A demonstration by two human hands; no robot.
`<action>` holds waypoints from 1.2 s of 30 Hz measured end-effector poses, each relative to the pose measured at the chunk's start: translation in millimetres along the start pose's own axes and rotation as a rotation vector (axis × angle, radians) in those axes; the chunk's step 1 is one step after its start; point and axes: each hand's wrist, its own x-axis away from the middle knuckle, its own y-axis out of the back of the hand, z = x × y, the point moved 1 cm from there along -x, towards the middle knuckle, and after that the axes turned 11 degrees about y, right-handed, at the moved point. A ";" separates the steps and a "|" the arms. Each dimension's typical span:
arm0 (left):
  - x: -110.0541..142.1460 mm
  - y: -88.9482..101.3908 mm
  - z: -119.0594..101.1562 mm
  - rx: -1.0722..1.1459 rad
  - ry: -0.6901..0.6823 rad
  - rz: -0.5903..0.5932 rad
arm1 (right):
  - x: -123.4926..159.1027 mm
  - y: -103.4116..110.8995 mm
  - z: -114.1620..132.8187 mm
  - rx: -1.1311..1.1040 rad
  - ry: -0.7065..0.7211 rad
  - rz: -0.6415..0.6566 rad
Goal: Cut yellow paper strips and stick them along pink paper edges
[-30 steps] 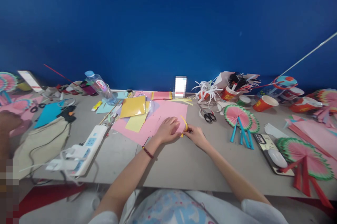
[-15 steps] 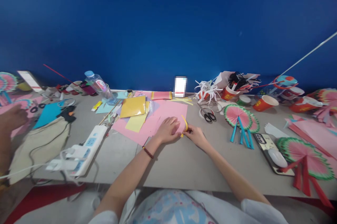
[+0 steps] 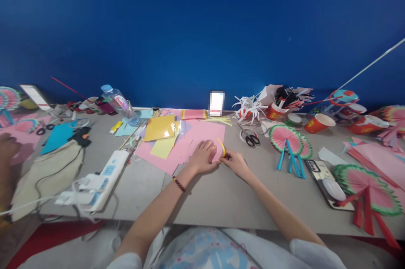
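Observation:
My left hand (image 3: pixel 202 157) lies on pink paper (image 3: pixel 217 132) with its fingers stretched out. Its thumb reaches right, close to my right fingertips. A narrow yellow paper strip (image 3: pixel 224 147) runs along the right edge of the paper under my hands and curves a little. At the strip's near end, the thumb and fingers of my right hand (image 3: pixel 236 164) are pinched together on it. Whether the strip is stuck to the paper I cannot tell. Beyond my hands lie a pink band with yellow edges (image 3: pixel 194 114) and several loose yellow strips (image 3: pixel 218 120).
Scissors (image 3: pixel 252 139) lie right of my hands, near pink-and-green paper fans (image 3: pixel 286 140) and paper cups (image 3: pixel 319 123). To the left are a yellow paper pack (image 3: pixel 160 127), a bottle (image 3: pixel 118 102) and a power strip (image 3: pixel 109 176). Another person's hand (image 3: pixel 9 146) is at far left.
My left thumb has shifted right, toward the strip's near end, which is now hidden by my fingers. The other person's hand at far left has moved further left.

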 end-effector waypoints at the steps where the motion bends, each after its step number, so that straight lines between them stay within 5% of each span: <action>1: 0.1 -0.2 -0.4 -0.001 0.005 -0.003 | 0.0 0.0 0.2 0.003 0.000 0.000; 22: 0.6 -0.9 1.2 0.004 0.013 0.005 | 0.2 2.2 -0.2 0.001 -0.002 0.006; 29: 0.8 0.0 2.2 -0.023 -0.008 0.017 | -1.0 6.3 -3.9 -0.355 -0.139 0.022; 36: 2.0 2.0 1.9 -0.035 -0.018 0.018 | -1.3 16.3 2.6 -0.570 -0.272 -0.130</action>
